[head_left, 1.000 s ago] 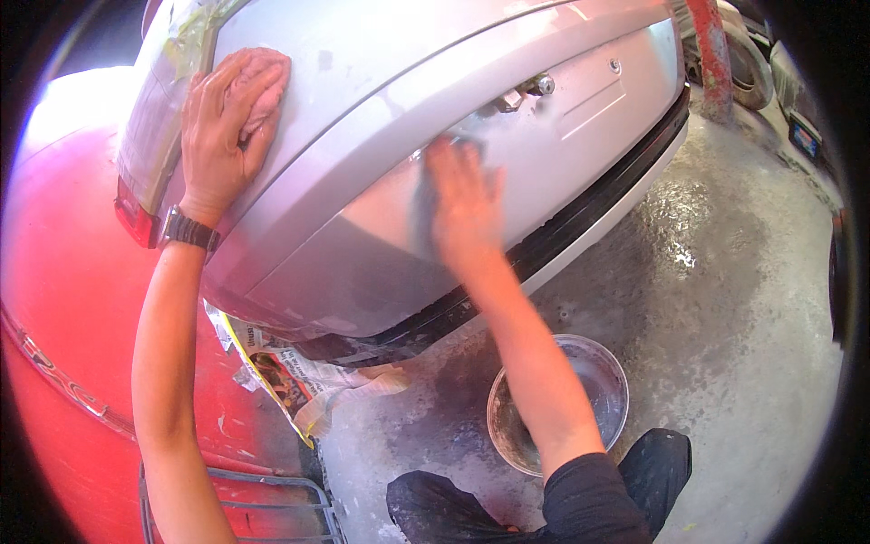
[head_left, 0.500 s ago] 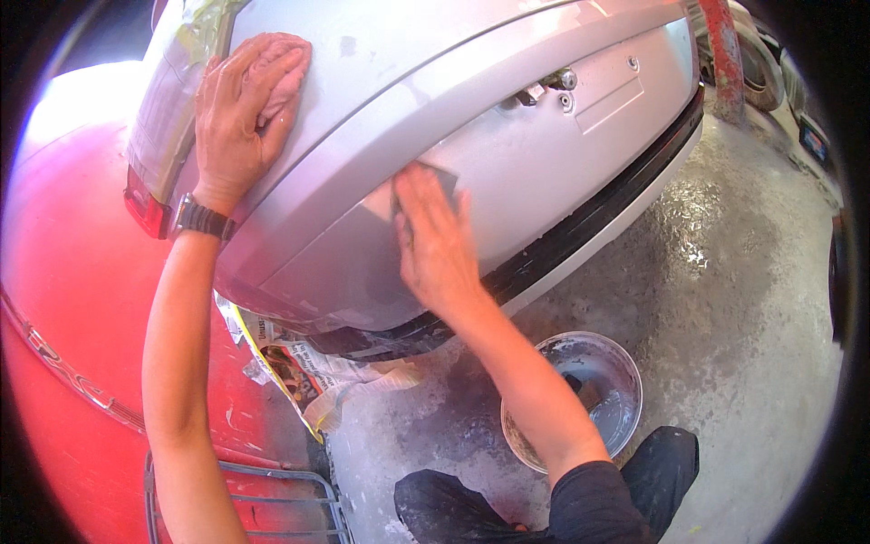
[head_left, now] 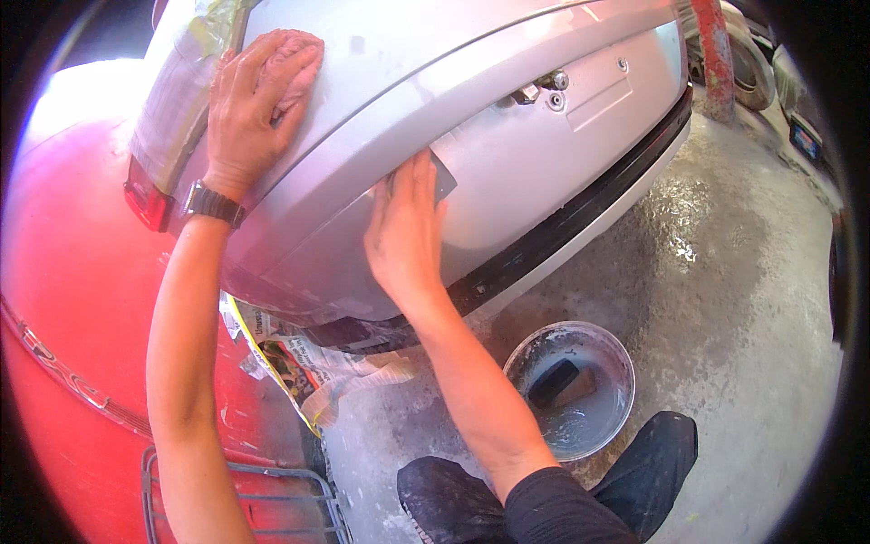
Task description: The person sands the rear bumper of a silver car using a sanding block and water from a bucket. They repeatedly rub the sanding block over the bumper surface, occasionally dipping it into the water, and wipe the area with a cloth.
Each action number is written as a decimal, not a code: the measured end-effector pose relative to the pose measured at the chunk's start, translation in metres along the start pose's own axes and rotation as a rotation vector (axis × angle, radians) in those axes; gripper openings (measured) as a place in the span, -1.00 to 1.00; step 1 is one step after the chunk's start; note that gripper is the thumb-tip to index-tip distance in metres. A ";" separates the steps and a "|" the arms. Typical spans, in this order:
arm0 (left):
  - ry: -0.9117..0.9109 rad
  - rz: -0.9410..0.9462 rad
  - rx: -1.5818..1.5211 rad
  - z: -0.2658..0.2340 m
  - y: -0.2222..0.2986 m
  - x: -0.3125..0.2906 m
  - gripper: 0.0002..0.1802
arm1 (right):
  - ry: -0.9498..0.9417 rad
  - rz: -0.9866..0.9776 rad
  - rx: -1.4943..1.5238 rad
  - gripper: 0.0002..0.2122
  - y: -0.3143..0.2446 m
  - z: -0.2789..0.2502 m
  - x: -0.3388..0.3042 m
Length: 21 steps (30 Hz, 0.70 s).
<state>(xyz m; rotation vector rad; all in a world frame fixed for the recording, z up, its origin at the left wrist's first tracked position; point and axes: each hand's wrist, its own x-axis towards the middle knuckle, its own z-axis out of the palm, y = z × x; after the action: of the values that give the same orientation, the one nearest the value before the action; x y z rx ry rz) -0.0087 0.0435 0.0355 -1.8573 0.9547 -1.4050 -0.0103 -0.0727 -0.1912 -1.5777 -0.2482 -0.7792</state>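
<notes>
Right hand (head_left: 403, 231) laid nearly flat, fingers together and extended, pinning a dark grey sheet (head_left: 444, 181) to the panel; left hand (head_left: 246, 127) grasping a bunched pink cloth (head_left: 301, 83) against the upper bodywork. Sheet lies on the silver tailgate (head_left: 507, 181), just under the raised ledge; one corner shows past the fingertips. Probably abrasive paper, but most is covered by the fingers, so fold and grit cannot be told.

Technique, my judgement: spread the load along the full finger length, since pressure from the tips alone tends to cut grooves. Ease off where the panel turns into the ledge; an edge would likely wear through first. Light, overlapping strokes, stopping short of the metal fitting (head_left: 527, 94) so the sheet does not snag. Left hand: rest weight lightly, cloth folds clean, as trapped grit could scratch.

Outward: red tail lamp (head_left: 148, 201) at lower left of the left hand, masking (head_left: 172, 100) above the lamp. Bucket (head_left: 605, 349) on the floor to the right of the right forearm, a black block (head_left: 553, 381) and a brown block (head_left: 577, 388) inside. Newspaper (head_left: 349, 372) below the bumper's left end; red car body (head_left: 82, 227) at far left
</notes>
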 end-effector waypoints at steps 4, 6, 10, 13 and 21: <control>0.013 0.001 -0.007 0.001 0.001 0.001 -0.43 | 0.028 0.036 -0.079 -0.34 0.007 -0.009 0.028; 0.015 -0.009 -0.007 0.003 0.001 0.000 -0.43 | 0.038 0.048 -0.031 -0.36 0.003 -0.002 0.016; 0.011 -0.010 0.008 0.001 0.003 0.001 -0.42 | 0.051 -0.017 -0.143 -0.36 0.027 -0.008 0.021; 0.014 -0.005 0.010 0.002 0.003 0.002 -0.44 | 0.173 0.002 -0.149 -0.37 0.029 -0.012 0.041; 0.017 -0.003 0.000 0.002 0.003 0.001 -0.44 | 0.152 -0.006 -0.194 -0.38 0.036 -0.015 0.052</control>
<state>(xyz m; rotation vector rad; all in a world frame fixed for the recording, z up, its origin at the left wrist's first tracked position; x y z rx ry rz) -0.0072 0.0416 0.0330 -1.8504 0.9607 -1.4247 0.0445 -0.1085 -0.1886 -1.6900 -0.0680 -0.9460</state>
